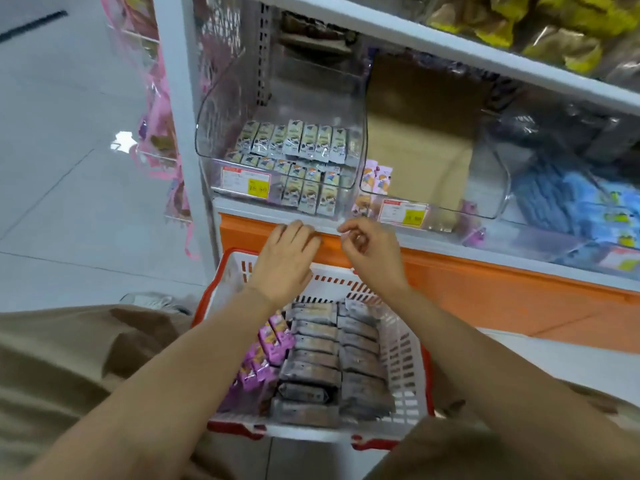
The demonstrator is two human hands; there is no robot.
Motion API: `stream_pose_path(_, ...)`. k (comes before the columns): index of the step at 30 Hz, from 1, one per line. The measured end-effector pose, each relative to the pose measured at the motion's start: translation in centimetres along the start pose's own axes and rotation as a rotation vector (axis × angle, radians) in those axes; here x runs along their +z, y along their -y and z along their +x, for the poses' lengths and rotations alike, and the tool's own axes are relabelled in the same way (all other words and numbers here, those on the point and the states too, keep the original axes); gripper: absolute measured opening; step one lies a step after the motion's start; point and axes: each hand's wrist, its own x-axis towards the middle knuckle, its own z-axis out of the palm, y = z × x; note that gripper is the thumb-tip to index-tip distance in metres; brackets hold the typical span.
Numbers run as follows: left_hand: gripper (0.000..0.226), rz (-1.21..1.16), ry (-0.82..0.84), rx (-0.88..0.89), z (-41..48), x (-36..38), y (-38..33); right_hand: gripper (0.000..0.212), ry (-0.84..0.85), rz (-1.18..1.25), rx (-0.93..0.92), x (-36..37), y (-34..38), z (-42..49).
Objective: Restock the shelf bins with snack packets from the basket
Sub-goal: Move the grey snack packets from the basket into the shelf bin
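A white basket with a red rim (403, 358) sits on the floor below the shelf, holding several grey-brown snack packets (322, 362) in rows and several pink ones (268, 348) at its left. Above it stands a clear shelf bin (277, 98) with rows of pale green packets (294, 140). A second clear bin (491, 188) to the right holds a few pink packets (377, 176) and brown cardboard. My left hand (287, 258) hovers over the basket's far rim, fingers loosely bent, holding nothing. My right hand (370, 251) is beside it, fingers curled and empty.
An orange base panel (502, 299) runs under the shelf edge. Blue packets (571, 202) fill a bin at the far right, and yellow and brown bags (554, 26) lie on the shelf above. Pink hanging bags (166, 133) line the shelf's left end. Grey floor tiles (69, 168) spread to the left.
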Motion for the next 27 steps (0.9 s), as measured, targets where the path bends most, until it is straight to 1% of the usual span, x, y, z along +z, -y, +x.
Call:
stream_pose_path(2, 0.051, -0.002, 0.146, -0.017, -0.1, 1.1, -0.8, 0.012, 0.046, -0.046, 0.082, 0.1, -2.8, -1.8)
stream_pose_path(4, 0.055, -0.030, 0.306, -0.076, -0.4, 2.2, -1.4, 0.014, 0.102, -0.093, 0.178, 0.4, -5.7, -3.3)
stream_pose_path(6, 0.061, -0.049, 0.430, -0.131, -0.7, 3.4, -1.7, 0.018, 0.159, -0.167, 0.253, 0.8, -8.3, -4.7)
stream_pose_path(9, 0.071, -0.060, 0.552, -0.190, -1.1, 5.0, -1.8, 0.026, 0.285, -0.263, 0.345, 1.6, -11.5, -6.4)
stream_pose_path(12, 0.077, -0.034, 0.631, -0.195, -1.1, 6.6, -1.8, 0.036, 0.424, -0.240, 0.467, 3.1, -14.2, -7.4)
stream_pose_path(14, 0.080, -0.020, 0.637, -0.188, -1.0, 7.5, -1.6, 0.040, 0.447, -0.258, 0.500, 4.2, -15.5, -7.7)
stream_pose_path(17, 0.082, 0.003, 0.611, -0.171, -1.0, 8.8, -1.5, 0.041, 0.454, -0.316, 0.467, 5.8, -17.1, -7.6)
stream_pose_path(23, 0.082, -0.024, 0.544, -0.189, -1.5, 10.3, -1.6, 0.037, 0.479, -0.417, 0.445, 7.7, -18.5, -7.4)
stream_pose_path(27, 0.083, -0.045, 0.487, -0.186, -1.9, 11.5, -1.3, 0.051, 0.522, -0.525, 0.422, 8.8, -18.8, -7.4)
